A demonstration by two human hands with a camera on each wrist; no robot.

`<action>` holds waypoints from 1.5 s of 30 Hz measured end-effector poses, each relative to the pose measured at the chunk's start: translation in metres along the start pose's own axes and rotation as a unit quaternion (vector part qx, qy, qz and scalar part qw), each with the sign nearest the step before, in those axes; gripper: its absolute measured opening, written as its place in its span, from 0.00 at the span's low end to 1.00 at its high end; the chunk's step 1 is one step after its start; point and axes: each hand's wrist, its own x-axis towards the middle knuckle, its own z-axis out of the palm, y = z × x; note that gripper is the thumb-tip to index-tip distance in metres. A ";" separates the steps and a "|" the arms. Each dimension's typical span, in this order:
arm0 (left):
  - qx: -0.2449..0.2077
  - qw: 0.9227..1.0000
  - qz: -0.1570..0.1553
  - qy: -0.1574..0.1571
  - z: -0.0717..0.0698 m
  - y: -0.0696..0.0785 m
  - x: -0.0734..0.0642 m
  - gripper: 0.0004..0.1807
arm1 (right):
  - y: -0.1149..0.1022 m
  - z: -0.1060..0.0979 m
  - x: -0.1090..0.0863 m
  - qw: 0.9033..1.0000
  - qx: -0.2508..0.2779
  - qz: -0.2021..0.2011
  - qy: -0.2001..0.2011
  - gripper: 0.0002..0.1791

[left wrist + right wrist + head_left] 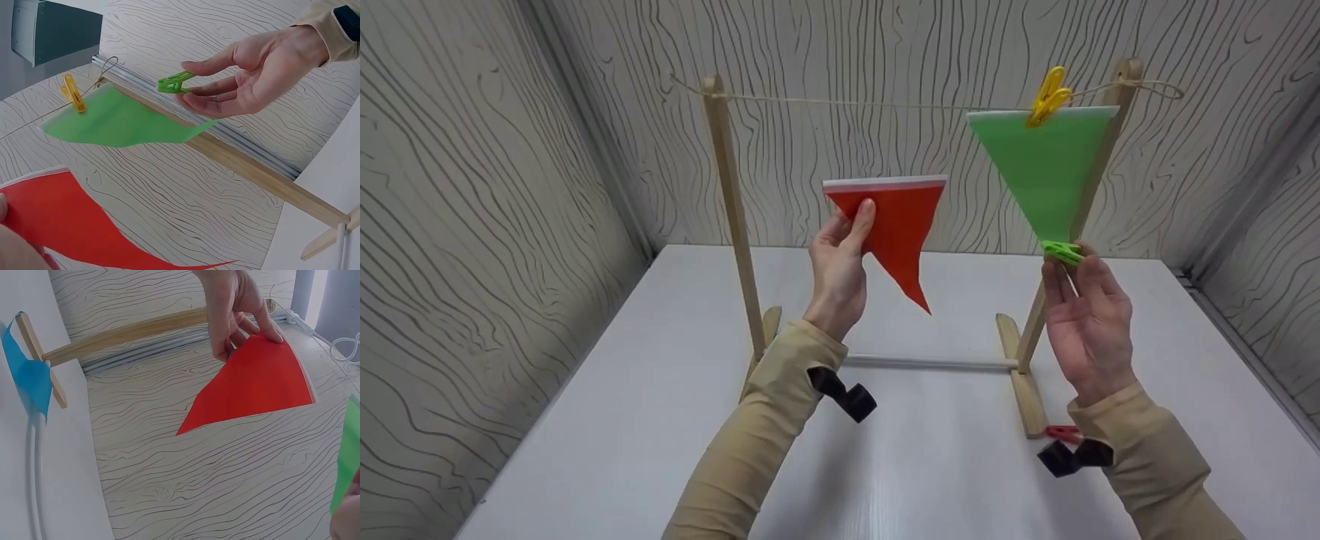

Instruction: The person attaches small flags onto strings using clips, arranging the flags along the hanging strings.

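Observation:
My left hand (841,262) pinches a red triangular pennant (904,225) near its white top edge, thumb in front, the point hanging down. It is below the string (840,102), between the two wooden posts. My right hand (1087,315) holds a green clothespin (173,83) between thumb and fingertips, beside the lower tip of a green pennant (1042,161). That green pennant hangs from the string at the right, with a yellow clothespin (1048,96) gripping its white top edge.
The string runs between a left wooden post (733,217) and a right wooden post (1035,326). A white rod (930,361) joins their feet. A red clothespin (1063,433) lies by the right foot. Blue cloth (31,377) lies over the left foot.

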 end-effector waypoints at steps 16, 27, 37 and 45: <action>-0.002 1.000 0.014 -0.007 0.011 0.012 0.015 0.18 | 0.011 0.035 0.043 0.994 -0.086 -0.059 0.023 0.15; 0.010 1.000 0.015 -0.022 0.018 0.020 0.023 0.19 | 0.020 0.063 0.065 0.986 -0.141 -0.090 -0.019 0.14; 0.008 0.999 0.014 -0.038 0.025 0.024 0.033 0.18 | 0.028 0.079 0.084 0.965 -0.228 -0.119 -0.044 0.12; -0.007 0.999 0.016 -0.033 0.034 0.028 0.039 0.16 | 0.034 0.093 0.091 0.964 -0.239 -0.113 -0.014 0.12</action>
